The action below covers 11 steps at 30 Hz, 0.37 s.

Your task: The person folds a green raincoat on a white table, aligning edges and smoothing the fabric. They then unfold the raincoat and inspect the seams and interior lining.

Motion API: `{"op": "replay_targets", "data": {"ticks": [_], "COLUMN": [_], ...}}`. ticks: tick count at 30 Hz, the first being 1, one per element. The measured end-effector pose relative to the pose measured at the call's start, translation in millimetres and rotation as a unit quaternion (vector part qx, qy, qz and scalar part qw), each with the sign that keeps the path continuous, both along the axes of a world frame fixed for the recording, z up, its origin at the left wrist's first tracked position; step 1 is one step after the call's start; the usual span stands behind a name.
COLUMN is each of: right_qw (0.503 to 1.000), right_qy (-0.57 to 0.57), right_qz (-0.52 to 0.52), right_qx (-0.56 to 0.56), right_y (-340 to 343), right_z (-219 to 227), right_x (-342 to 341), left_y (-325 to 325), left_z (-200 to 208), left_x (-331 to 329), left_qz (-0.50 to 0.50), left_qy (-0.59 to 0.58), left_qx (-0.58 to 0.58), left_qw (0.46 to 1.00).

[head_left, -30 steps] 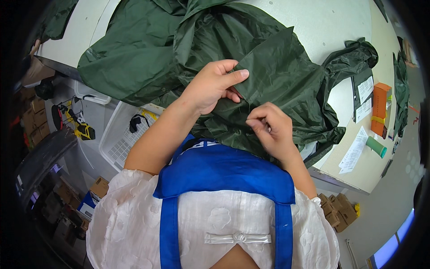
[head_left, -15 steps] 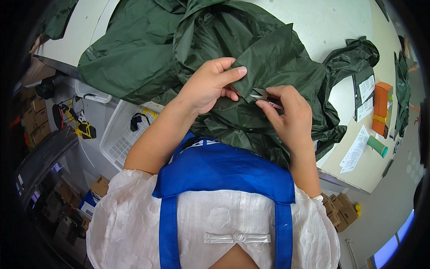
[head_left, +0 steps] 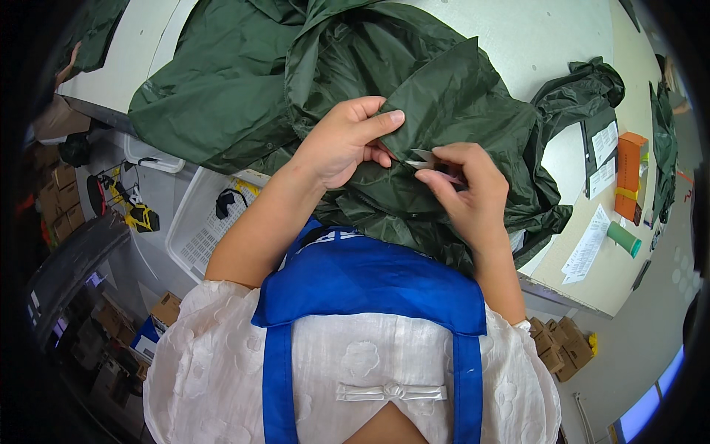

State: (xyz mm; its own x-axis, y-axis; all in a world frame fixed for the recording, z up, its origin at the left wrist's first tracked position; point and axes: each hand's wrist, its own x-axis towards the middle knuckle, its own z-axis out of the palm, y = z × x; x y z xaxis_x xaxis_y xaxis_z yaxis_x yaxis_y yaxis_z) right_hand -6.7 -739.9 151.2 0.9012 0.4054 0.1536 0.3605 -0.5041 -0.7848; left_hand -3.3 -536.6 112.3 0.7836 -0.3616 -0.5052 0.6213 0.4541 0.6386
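A dark green garment of thin, shiny fabric (head_left: pixel 229 89) lies bunched over the table edge in front of me. My left hand (head_left: pixel 347 140) pinches a fold of it between thumb and fingers. Close to the right of that, my right hand (head_left: pixel 473 185) is closed around small thread snips (head_left: pixel 423 158). The two blades point left, slightly apart, with their tips at the fabric edge beside my left fingertips. Whether a thread lies between the blades is too small to tell.
On the white table (head_left: pixel 577 29) to the right are an orange box (head_left: pixel 630 166), a green thread spool (head_left: pixel 623 240), a printed sheet (head_left: pixel 586 248) and more dark green fabric (head_left: pixel 580 92). A white plastic basket (head_left: pixel 185 222) stands below the table at left. Another person's arm (head_left: pixel 70 63) shows far left.
My right hand has moved slightly left, bringing the snips' tips closer to my left fingers and the fabric edge. My left hand stays almost in place.
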Motion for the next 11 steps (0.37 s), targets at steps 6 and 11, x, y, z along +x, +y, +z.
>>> {"op": "replay_targets", "data": {"ticks": [6,11], "right_qw": [0.978,0.992], "right_qy": [0.125,0.122], "right_qz": [-0.113,0.01], "right_qx": [0.12,-0.034], "right_y": [-15.8,-10.9], "right_z": [-2.4,10.7], "right_x": [-3.5,-0.3], "left_y": [1.5,2.2], "left_z": [-2.2,-3.3], "left_x": [-0.1,0.6], "left_qz": [-0.004,-0.008], "left_qy": [0.003,0.003], "left_qx": [-0.002,-0.011], "left_qw": [1.0,1.0]}}
